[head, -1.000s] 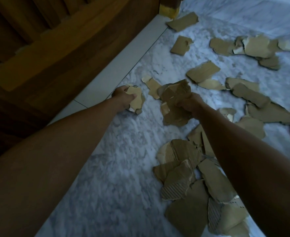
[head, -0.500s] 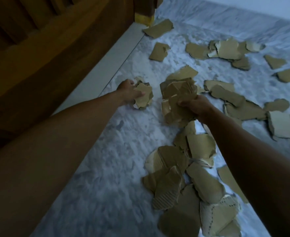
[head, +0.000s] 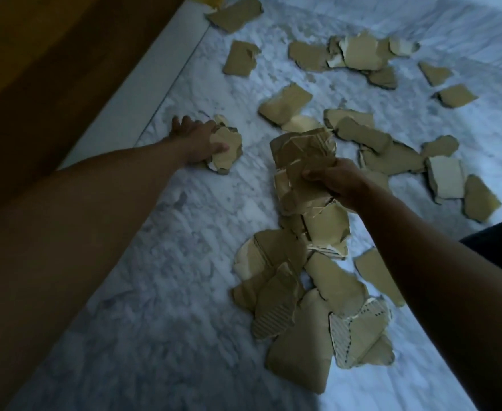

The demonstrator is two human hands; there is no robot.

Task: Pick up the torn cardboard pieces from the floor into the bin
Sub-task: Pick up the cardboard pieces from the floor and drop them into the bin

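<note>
Torn brown cardboard pieces lie scattered over the white marble floor (head: 166, 262). My left hand (head: 195, 139) is down at the floor on the left, its thumb pressed over a small stack of cardboard pieces (head: 224, 149) that it grips. My right hand (head: 334, 178) is closed on a thick bundle of cardboard pieces (head: 298, 167), held just above the floor near the middle. A heap of larger pieces (head: 300, 295) lies below the bundle. More pieces (head: 359, 53) are spread at the back and right. No bin is in view.
A dark wooden furniture side (head: 42, 69) with a white strip (head: 155, 87) at its base runs along the left. A dark shape (head: 501, 232), cut off by the frame, sits at the right edge beside my right arm.
The view has shifted, so the pieces sit higher and further left. My left hand has slid slightly right along the floor with its small stack. The right hand still holds its bundle.
</note>
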